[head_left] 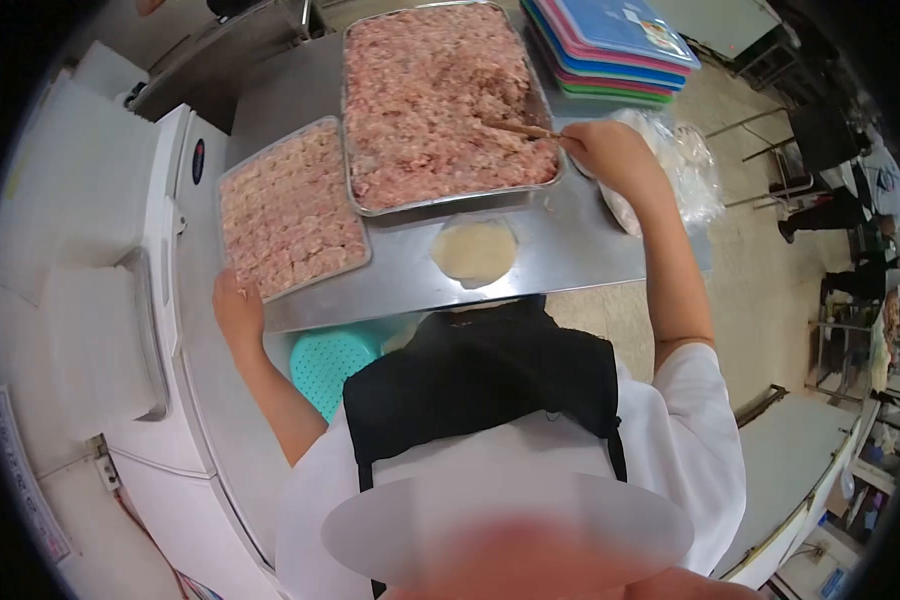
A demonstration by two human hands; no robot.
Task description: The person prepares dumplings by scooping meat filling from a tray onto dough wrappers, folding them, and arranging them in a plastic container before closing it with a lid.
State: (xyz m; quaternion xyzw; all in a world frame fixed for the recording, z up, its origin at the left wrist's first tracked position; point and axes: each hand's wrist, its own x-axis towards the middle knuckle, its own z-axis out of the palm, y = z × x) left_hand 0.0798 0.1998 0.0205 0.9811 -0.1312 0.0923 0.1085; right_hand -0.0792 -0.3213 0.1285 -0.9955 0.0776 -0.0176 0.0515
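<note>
Your right hand (pixel 610 152) pinches a thin wooden stick (pixel 518 128) into the large steel tray of pink mince (pixel 450 201); your left hand (pixel 236 312) grips the smaller steel tray (pixel 320 281) by its corner, steadying it.

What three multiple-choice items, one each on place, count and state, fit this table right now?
1. Where does the dough wrapper lie? A on the floor; B on the steel table by the big tray; C on the coloured stack.
2. How many metal trays hold food? A one; B two; C four.
3. What is the right hand doing? A gripping a wooden stick in the minced meat; B lying flat; C lifting a bag.
Answers: 1 B, it lies flat on bare steel; 2 B, the big tray and the small tray; 3 A, the fingers close round the stick, its tip in the meat.
</note>
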